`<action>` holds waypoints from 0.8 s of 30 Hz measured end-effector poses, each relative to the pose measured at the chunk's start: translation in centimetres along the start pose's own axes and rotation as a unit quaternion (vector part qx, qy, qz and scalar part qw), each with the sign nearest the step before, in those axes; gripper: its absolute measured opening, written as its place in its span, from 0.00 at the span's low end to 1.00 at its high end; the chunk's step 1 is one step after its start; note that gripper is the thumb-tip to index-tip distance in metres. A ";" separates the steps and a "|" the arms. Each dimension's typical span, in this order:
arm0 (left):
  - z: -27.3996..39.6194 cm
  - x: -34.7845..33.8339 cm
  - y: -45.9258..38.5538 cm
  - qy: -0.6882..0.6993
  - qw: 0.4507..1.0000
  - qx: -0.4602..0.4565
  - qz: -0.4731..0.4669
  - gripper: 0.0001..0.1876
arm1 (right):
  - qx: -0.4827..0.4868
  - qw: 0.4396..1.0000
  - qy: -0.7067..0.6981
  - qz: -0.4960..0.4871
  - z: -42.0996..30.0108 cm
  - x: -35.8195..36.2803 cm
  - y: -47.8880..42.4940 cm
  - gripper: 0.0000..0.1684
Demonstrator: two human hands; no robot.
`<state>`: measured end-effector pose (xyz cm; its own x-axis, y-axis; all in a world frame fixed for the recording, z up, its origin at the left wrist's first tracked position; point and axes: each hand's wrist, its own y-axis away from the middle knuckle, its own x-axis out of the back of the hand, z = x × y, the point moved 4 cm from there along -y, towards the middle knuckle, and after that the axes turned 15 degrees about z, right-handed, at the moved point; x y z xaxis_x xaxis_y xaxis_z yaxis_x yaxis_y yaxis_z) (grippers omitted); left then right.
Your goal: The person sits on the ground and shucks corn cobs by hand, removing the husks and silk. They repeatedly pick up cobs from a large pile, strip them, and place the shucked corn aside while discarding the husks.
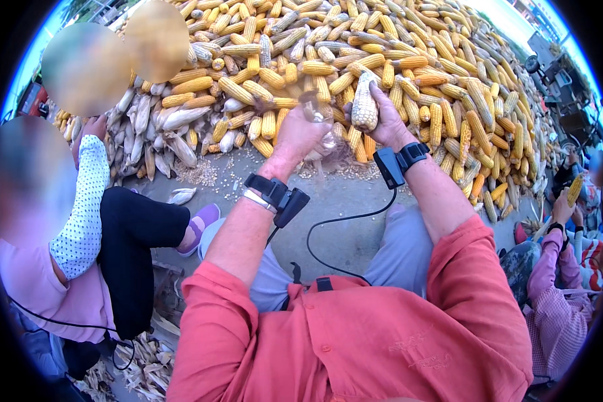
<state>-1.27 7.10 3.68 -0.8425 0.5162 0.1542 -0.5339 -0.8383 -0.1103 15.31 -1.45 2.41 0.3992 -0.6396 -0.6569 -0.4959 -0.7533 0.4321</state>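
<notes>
My right hand [389, 118] grips a pale, whitish ear of corn [365, 105], with the thumb along its upper side. The ear's husk is off and its kernels show. To the left of it, my left hand [301, 133] is curled and blurred by motion. Brownish corn silk and husk [329, 145] show on both sides of that fist, seemingly held in it; the fingertips are partly hidden. Both hands are over the near edge of a large heap of yellow corn ears [321, 68].
Unhusked ears [140, 125] lie at the heap's left. Loose kernels [201, 171] dot the concrete floor [331, 241]. A person [80, 201] sits close on my left, and another [558, 281] on my right holds an ear. A cable [309, 236] hangs from my right wrist device [394, 163]. Dry husks [145, 362] lie lower left.
</notes>
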 end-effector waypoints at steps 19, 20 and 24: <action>1.5 5.8 0.4 0.096 0.977 0.062 0.177 0.15 | -0.096 0.982 0.162 0.022 3.4 3.4 -1.0 0.24; 2.2 6.6 0.7 0.100 0.976 0.063 0.185 0.14 | -0.089 0.980 0.174 0.026 3.1 3.4 -0.4 0.23; 2.7 9.6 1.2 0.101 0.967 0.045 0.230 0.12 | -0.078 0.972 0.215 0.050 3.7 5.7 -0.5 0.19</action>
<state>-9.80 10.57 7.70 -0.9910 0.1020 -0.0869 -0.0993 -0.9944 -0.0348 14.97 -4.19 -3.78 0.6570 -0.6908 -0.3019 -0.4392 -0.6763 0.5914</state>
